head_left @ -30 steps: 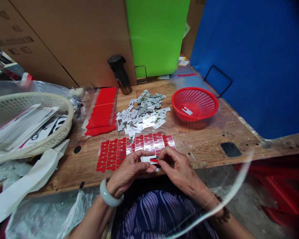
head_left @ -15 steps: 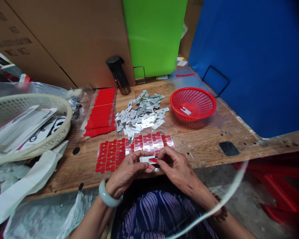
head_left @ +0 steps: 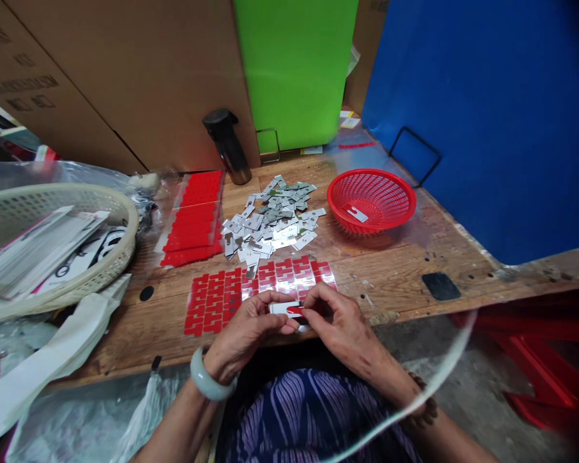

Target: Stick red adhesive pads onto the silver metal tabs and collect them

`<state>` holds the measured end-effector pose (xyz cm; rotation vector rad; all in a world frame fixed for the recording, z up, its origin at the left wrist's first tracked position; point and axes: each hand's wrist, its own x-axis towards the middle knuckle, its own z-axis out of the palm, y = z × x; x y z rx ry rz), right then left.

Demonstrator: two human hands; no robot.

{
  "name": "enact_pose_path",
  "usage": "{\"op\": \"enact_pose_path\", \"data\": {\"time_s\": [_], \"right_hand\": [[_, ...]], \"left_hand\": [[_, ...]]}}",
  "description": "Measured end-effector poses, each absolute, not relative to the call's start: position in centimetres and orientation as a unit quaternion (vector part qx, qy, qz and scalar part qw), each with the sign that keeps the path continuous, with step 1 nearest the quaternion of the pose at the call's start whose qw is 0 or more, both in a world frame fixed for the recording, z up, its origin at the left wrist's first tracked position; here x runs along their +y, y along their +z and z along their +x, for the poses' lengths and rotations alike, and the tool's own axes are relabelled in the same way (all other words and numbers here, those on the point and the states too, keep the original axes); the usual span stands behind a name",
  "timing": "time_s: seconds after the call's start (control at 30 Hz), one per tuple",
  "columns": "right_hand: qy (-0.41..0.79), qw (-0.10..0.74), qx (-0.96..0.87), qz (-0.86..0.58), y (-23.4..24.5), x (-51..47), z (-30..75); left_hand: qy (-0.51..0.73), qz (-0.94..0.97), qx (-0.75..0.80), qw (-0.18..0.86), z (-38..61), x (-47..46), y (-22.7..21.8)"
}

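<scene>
Close to the table's front edge, my left hand [head_left: 248,325] pinches a small flat metal plate [head_left: 278,308] between thumb and fingers. A narrow red sticker [head_left: 294,310] lies against the plate's right end, and my right hand [head_left: 345,326] has thumb and forefinger closed on that sticker. Whether it is stuck down cannot be made out. Under and behind my hands is a sheet of red stickers [head_left: 215,292], partly covered by them. Beyond the sheet lies a loose heap of metal plates [head_left: 284,222]. A red plastic basket [head_left: 405,209] holds one slotted plate [head_left: 358,214].
Stacked red sticker sheets [head_left: 193,222] lie left of the heap, with a dark bottle [head_left: 229,148] behind. A cream basket [head_left: 130,222] of printed cards stands far left. Green [head_left: 296,71] and blue [head_left: 482,128] panels rise at the back and right. A blurred white cord [head_left: 444,373] crosses my right forearm.
The view has shifted very slightly. Both hands keep the same hold on the plate and red sticker; nothing else has visibly moved.
</scene>
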<state>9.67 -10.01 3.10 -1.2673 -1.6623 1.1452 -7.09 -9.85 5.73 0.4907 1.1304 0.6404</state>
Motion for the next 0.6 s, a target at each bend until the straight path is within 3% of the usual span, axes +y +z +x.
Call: {"op": "enact_pose_path", "data": {"time_s": [0.6], "right_hand": [[0.443, 0.368, -0.651, -0.495, 3.47, -10.05, 9.58]], "left_hand": [[0.300, 0.223, 0.516, 0.771, -7.19, -9.78, 5.64]]}}
